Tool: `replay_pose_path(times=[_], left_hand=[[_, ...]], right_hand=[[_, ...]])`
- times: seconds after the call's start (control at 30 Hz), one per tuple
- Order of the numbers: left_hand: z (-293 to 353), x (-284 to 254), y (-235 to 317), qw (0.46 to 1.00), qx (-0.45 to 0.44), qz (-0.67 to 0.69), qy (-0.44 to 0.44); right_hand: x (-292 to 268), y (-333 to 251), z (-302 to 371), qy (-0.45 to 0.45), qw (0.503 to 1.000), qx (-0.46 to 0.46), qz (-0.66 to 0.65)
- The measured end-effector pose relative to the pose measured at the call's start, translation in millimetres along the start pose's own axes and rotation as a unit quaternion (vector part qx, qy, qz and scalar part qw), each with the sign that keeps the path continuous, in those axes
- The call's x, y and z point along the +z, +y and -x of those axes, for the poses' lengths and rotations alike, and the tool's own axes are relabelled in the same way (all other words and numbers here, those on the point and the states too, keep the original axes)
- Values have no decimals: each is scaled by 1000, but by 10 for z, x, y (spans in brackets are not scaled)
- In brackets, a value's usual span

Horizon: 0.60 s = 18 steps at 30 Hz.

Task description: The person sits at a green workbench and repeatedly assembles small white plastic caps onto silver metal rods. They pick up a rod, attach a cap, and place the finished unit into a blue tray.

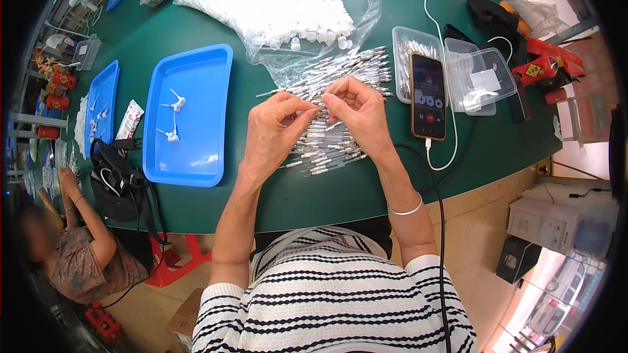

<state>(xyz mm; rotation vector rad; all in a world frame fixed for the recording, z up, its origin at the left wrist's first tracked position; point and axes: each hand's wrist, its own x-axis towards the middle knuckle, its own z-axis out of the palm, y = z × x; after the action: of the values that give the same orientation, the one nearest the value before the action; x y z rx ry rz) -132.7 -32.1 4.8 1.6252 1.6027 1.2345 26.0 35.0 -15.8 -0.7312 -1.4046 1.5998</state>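
Observation:
My left hand (271, 132) and my right hand (361, 112) meet over a pile of thin metal-and-clear rods (330, 150) on the green table. The left thumb and forefinger are pinched together; what lies between them is too small to make out. My right hand is also closed in a pinch, with a small whitish bit at its fingertips that I cannot name. Just beyond the pile, a large clear plastic bag (255, 3) spills small white caps (320, 34). To the left, a blue tray (190, 163) holds a few white pieces with thin stems (171, 134).
At right, a phone (428, 95) on a white cable leans on a clear box of rods (407, 38), beside another clear container (481, 78). A second blue tray (104, 85), a black bag (114, 173) and a co-worker (85, 255) are at left. A black cable (443, 248) crosses my right side.

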Motion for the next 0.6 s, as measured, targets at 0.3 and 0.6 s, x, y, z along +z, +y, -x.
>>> replay_pose_path(times=[0.3,0.6], left_hand=[[-2,-6,15,1000,-3,1,5],[18,-121,-121,942,-146,301,-7]], right_hand=[[-12,0,2,-7,1000,9,7],[-90,-74,-2,42,995,-15,-84]])
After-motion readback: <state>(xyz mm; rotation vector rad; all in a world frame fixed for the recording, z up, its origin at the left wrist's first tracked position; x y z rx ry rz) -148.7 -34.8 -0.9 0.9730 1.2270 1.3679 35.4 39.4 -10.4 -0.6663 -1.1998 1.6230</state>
